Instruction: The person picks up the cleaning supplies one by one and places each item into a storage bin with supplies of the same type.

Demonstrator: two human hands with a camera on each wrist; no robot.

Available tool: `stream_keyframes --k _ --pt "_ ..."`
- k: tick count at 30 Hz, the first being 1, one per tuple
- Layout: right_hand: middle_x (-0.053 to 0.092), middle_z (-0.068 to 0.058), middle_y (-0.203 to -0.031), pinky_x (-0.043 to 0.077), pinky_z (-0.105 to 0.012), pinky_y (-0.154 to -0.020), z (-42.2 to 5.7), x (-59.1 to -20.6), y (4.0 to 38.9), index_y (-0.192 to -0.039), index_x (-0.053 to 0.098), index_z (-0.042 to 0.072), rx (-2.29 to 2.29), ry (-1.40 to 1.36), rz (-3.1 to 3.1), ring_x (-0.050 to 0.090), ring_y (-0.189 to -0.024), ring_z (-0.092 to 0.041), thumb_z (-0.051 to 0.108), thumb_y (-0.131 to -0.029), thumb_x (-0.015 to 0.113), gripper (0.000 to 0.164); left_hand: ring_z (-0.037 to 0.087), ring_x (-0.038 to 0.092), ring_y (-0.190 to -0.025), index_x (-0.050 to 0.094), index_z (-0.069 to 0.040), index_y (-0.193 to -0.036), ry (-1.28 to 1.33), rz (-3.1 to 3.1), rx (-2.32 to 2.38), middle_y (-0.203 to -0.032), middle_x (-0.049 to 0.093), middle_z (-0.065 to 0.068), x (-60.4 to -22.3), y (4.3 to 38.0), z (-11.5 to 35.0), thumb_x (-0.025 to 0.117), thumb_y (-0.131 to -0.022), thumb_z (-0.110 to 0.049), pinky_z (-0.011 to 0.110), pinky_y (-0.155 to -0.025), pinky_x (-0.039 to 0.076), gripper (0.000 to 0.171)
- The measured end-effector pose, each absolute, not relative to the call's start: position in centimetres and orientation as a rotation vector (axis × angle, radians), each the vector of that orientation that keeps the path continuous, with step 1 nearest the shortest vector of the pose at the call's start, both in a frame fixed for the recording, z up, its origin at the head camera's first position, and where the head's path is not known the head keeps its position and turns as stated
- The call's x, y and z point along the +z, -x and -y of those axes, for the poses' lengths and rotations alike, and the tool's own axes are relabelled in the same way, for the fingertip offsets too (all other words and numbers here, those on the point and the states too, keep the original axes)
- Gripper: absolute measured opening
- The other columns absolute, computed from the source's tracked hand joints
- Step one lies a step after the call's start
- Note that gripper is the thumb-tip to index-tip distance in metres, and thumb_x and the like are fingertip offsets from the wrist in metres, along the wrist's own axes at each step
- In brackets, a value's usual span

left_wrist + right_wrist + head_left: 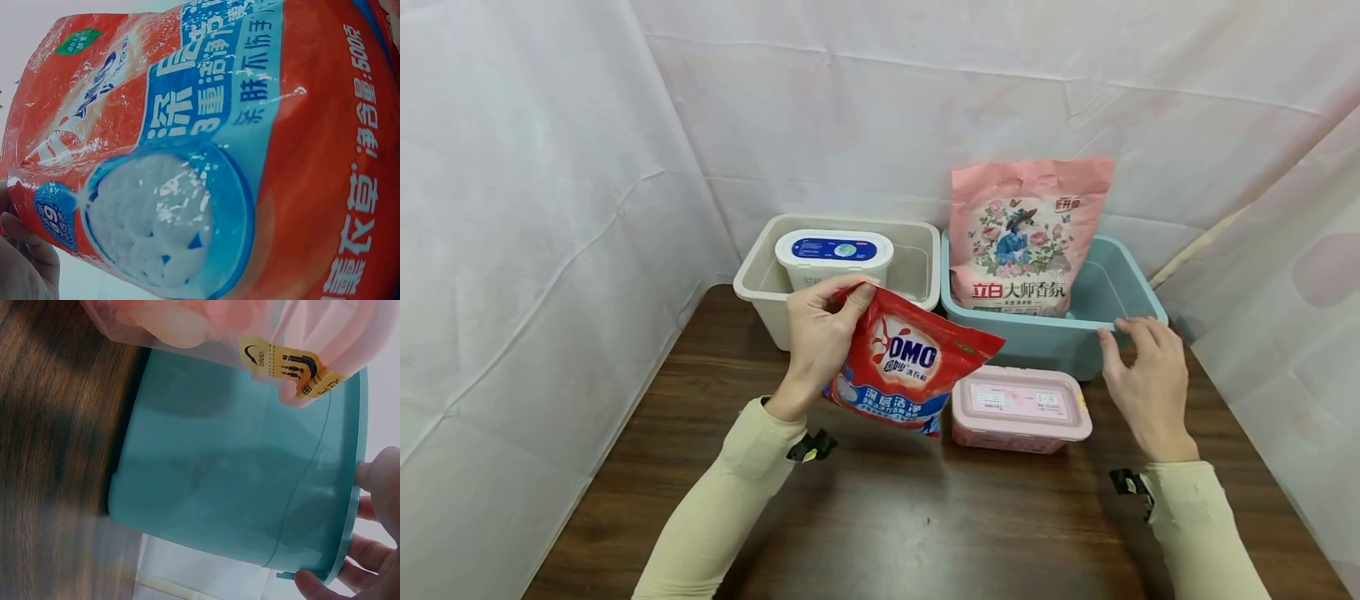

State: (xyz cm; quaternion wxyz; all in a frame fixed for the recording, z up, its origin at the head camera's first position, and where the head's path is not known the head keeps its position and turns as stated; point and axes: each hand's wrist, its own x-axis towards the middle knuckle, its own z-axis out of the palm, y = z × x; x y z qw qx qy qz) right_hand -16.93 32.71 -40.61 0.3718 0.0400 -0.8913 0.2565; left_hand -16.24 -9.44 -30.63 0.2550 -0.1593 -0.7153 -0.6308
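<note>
My left hand (823, 337) pinches the top corner of a red OMO washing powder bag (917, 358) between thumb and fingers. The bag hangs tilted in front of the two bins, its printed front filling most of the left wrist view. At the blue bin (1037, 337), my right hand (1150, 383) holds the front rim near its right corner, thumb outside and fingertips over the edge. Inside that bin a pink washing powder bag (1030, 242) stands upright, rising well above the rim.
A beige bin (767, 312) stands at the left, holding a white lidded tub (835, 254) with a blue label. In front of the blue bin, a pink lidded box (1022, 408) sits on the dark wooden table (925, 525). White curtains (850, 108) hang behind and at both sides.
</note>
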Motion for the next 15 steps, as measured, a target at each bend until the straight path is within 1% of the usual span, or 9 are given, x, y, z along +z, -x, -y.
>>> stream_keyframes --k 4,11,15 --pt "0.069 -0.03 -0.12 0.041 -0.07 -0.115 -32.8 -40.7 17.0 -0.117 0.072 -0.008 0.658 -0.099 2.283 0.054 -0.132 -0.055 0.014 -0.097 0.078 0.03 0.011 0.073 -0.073 0.081 0.002 -0.108 0.453 1.946 -1.716 -0.098 0.081 0.02 -30.3 16.4 9.1 0.074 -0.1 -0.012 0.026 -0.066 0.064 0.018" --pt "0.069 -0.029 -0.119 0.042 -0.069 -0.115 -32.8 -40.7 17.0 -0.117 0.073 -0.008 0.664 -0.113 2.267 0.055 -0.13 -0.054 0.013 -0.097 0.078 0.029 0.025 0.077 -0.077 0.082 -0.001 -0.111 0.483 1.996 -1.728 -0.101 0.081 0.018 -29.7 16.5 8.7 0.073 -0.101 -0.015 0.031 -0.068 0.066 0.019" --pt "0.069 -0.029 -0.118 0.042 -0.068 -0.114 -32.8 -40.6 17.1 -0.116 0.073 -0.008 0.665 -0.12 2.259 0.055 -0.129 -0.054 0.012 -0.097 0.078 0.029 0.024 0.077 -0.077 0.082 -0.002 -0.111 0.496 2.039 -1.744 -0.1 0.081 0.017 -29.4 16.6 8.7 0.073 -0.102 -0.015 0.033 -0.068 0.066 0.019"
